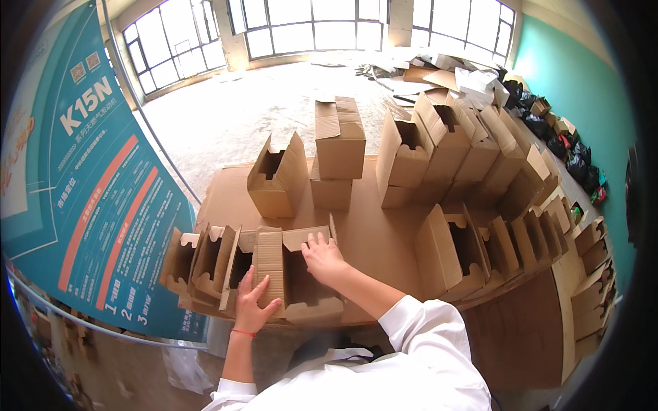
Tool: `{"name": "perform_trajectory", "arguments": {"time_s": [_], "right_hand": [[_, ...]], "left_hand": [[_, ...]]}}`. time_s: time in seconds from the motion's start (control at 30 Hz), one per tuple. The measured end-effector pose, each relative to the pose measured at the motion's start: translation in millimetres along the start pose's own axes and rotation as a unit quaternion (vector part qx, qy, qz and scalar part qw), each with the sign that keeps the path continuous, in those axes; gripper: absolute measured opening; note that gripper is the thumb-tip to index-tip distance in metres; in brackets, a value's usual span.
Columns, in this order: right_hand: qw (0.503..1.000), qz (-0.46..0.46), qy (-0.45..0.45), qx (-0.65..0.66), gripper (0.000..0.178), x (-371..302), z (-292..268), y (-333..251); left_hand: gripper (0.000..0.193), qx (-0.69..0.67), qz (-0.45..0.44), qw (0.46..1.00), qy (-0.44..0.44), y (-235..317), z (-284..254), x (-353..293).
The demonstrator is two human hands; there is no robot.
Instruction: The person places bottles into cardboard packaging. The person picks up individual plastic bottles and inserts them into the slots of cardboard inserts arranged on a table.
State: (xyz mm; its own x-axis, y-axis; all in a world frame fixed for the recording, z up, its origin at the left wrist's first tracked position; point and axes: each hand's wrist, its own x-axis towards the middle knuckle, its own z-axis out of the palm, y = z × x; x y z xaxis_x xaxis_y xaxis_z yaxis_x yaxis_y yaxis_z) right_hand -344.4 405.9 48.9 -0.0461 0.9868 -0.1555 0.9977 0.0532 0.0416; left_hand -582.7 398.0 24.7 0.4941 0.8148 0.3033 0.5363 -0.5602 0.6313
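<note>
Before me on the table is a brown cardboard box (312, 312) with its top open and its inside in shadow. My left hand (253, 308) is open, its fingers spread against the ribbed cardboard panel (269, 257) on the box's left side. A red cord circles that wrist. Reaching across the opening, my right hand (323, 262) has its fingers apart and touching the far flap (296, 237). Part of the box's inside is hidden behind the right hand and forearm. Close to my left hand stand more open boxes (209, 260) in a row.
A cardboard-covered table (370, 274) holds a lone open box (277, 178), a stack of two boxes (340, 147) and rows of boxes (439, 154) on the right. At the left leans a blue banner (103, 185). Cardboard scraps (473, 82) and black bags (579, 161) lie by the green wall.
</note>
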Motion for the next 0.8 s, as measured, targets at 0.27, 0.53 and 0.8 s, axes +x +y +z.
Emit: {"name": "perform_trajectory", "arguments": {"time_s": [0.27, 0.53, 0.8], "right_hand": [[0.998, -0.035, -0.051, 0.014, 0.027, 55.9, -40.3, 8.7], [0.997, -0.050, -0.002, 0.053, 0.020, 71.2, -29.4, 25.9], [0.968, 0.060, 0.228, 0.084, 0.019, 77.9, -15.5, 42.0]], "left_hand": [[0.082, 0.182, 0.006, 0.979, -0.097, 6.0, 13.6, 2.9], [0.109, 0.182, 0.071, 0.964, -0.181, 11.9, 13.2, -1.8], [0.096, 0.178, 0.102, 0.961, -0.185, 15.5, 13.0, -4.6]]}}
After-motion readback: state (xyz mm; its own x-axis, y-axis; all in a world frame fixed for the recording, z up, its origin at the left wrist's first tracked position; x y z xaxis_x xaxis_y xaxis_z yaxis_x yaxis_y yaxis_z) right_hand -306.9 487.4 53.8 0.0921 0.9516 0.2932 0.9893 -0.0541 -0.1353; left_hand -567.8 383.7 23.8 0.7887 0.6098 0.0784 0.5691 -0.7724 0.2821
